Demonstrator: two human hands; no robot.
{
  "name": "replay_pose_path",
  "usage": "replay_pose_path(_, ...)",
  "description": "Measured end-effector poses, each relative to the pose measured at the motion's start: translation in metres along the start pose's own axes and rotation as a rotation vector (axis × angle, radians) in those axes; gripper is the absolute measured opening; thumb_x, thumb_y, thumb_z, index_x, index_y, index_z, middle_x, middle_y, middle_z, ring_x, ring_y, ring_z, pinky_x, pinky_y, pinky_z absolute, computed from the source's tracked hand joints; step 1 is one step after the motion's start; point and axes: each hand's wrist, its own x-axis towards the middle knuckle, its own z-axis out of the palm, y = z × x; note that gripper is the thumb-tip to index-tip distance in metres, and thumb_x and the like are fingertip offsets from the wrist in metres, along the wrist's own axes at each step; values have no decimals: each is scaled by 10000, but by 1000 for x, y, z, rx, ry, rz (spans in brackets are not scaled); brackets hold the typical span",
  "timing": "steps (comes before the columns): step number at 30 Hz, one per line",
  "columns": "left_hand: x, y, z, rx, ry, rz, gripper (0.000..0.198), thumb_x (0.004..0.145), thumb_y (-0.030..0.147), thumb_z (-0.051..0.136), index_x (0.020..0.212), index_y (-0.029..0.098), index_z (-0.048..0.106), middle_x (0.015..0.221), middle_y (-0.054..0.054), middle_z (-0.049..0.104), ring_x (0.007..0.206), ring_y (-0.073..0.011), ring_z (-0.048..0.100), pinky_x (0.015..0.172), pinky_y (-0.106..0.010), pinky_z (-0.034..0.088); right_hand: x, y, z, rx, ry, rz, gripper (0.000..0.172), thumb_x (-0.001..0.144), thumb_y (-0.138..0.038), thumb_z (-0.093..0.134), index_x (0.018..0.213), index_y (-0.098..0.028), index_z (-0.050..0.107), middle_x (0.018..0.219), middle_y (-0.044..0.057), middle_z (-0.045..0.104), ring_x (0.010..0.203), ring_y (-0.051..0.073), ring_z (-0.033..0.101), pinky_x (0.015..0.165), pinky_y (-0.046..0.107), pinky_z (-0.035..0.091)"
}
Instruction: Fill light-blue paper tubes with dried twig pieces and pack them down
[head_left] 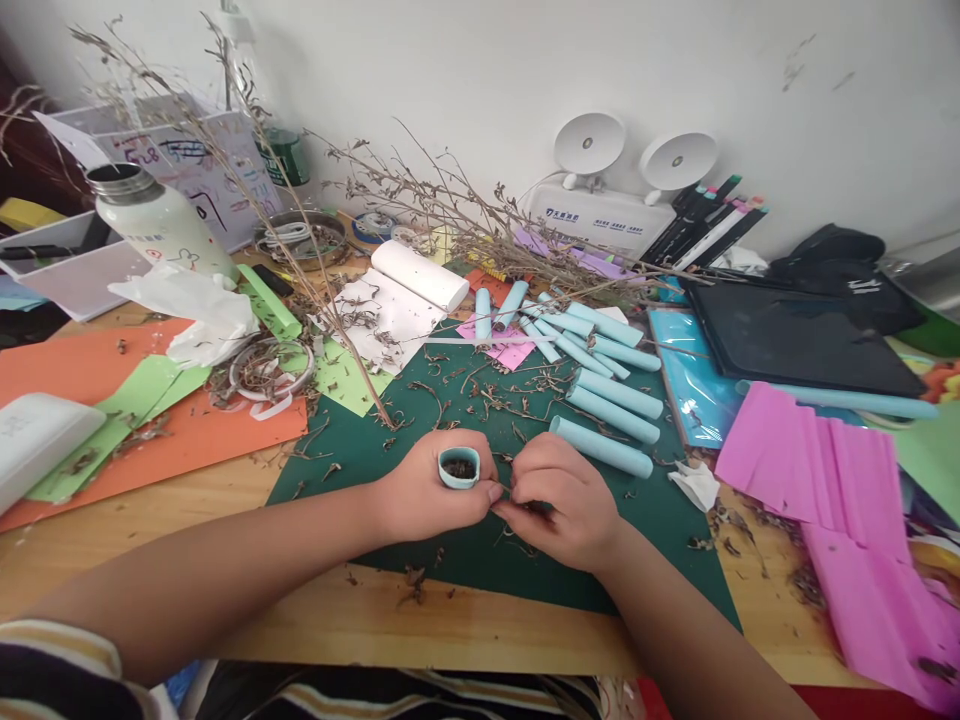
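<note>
Wrapped in my left hand (431,485) is a light blue paper tube (444,478), upright, with dark dried plant bits (459,467) inside its open top. My right hand (566,500) is closed just to its right, thumb and forefinger pinched by the left thumb. Whatever sits in that pinch is too small to name. Beneath both hands lies a dark green sheet (637,540) strewn with dry leaf crumbs. More light blue paper tubes (600,447) lie on it beyond my right hand, and two stubby ones (483,318) stand farther back.
Dry branches (450,205) spread across the back, one stem reaching down onto the green sheet. At left stand a bottle (161,220) and a ring of tape (271,365) on orange paper (247,425). Pink crepe paper (825,480), a black tablet-like slab (802,335) and markers (705,225) occupy the right.
</note>
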Motion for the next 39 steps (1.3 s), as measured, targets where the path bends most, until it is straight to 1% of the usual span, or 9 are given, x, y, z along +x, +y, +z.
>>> replay_pose_path(3, 0, -1, 1, -84, 1, -44, 180, 603, 195, 537, 524, 153, 381, 482, 25, 468, 422, -58, 414, 413, -190, 343, 1, -4, 1, -78, 48, 12, 142, 699, -116, 538, 688, -213, 435, 628, 1, 502, 579, 104, 445, 523, 242, 405)
replay_pose_path(11, -2, -3, 4, -217, -6, -129, 196, 621, 206, 561, 558, 151, 384, 457, 44, 457, 383, -59, 435, 389, -190, 368, 2, -6, -2, -85, 44, 7, 156, 702, -89, 518, 658, -215, 438, 604, -2, 500, 555, 99, 442, 503, 228, 402)
replay_pose_path(16, -2, -5, 3, -337, 6, -93, 177, 644, 179, 556, 569, 148, 398, 451, 49, 474, 379, -60, 445, 380, -182, 378, 0, -6, -3, -48, 80, 4, 185, 695, -61, 534, 681, -208, 422, 599, -6, 485, 546, 91, 443, 486, 222, 408)
replay_pose_path(20, -3, -7, 2, -396, 7, -71, 181, 666, 186, 552, 569, 146, 404, 443, 47, 483, 388, -62, 449, 389, -180, 378, 0, -5, -1, -44, 52, 65, 171, 709, -85, 537, 649, -200, 425, 590, -7, 492, 549, 84, 473, 478, 196, 422)
replay_pose_path(26, -3, -7, 2, -426, -10, -55, 183, 674, 184, 551, 568, 145, 407, 444, 44, 497, 393, -63, 453, 402, -186, 382, 3, -2, -5, -21, 38, 80, 162, 737, -153, 539, 610, -194, 448, 594, -4, 506, 558, 76, 502, 485, 174, 433)
replay_pose_path(29, 1, -5, -1, -477, 25, -24, 190, 656, 180, 557, 550, 142, 403, 428, 43, 499, 373, -61, 443, 395, -189, 372, 3, 1, -8, 21, 14, 100, 180, 726, -142, 550, 600, -192, 433, 585, -10, 501, 553, 72, 501, 479, 169, 421)
replay_pose_path(33, 7, -3, -8, -571, 121, 57, 202, 625, 166, 565, 532, 141, 387, 399, 51, 494, 342, -50, 415, 394, -186, 349, 0, 10, -11, 113, 15, 167, 197, 705, -108, 561, 627, -206, 410, 550, -37, 463, 552, 80, 485, 477, 183, 406)
replay_pose_path(36, 9, -4, -11, -577, 114, 64, 186, 634, 144, 554, 539, 140, 394, 414, 48, 509, 346, -52, 424, 398, -187, 348, -3, 17, -12, 188, 56, 241, 184, 703, -115, 564, 669, -216, 414, 584, -36, 458, 563, 88, 484, 488, 203, 406)
replay_pose_path(39, 8, -8, -11, -533, 112, 46, 186, 648, 154, 551, 542, 141, 398, 430, 48, 510, 354, -51, 431, 407, -190, 362, -5, 20, -11, 225, 55, 292, 156, 710, -132, 565, 732, -227, 443, 612, -31, 473, 579, 96, 490, 505, 220, 412)
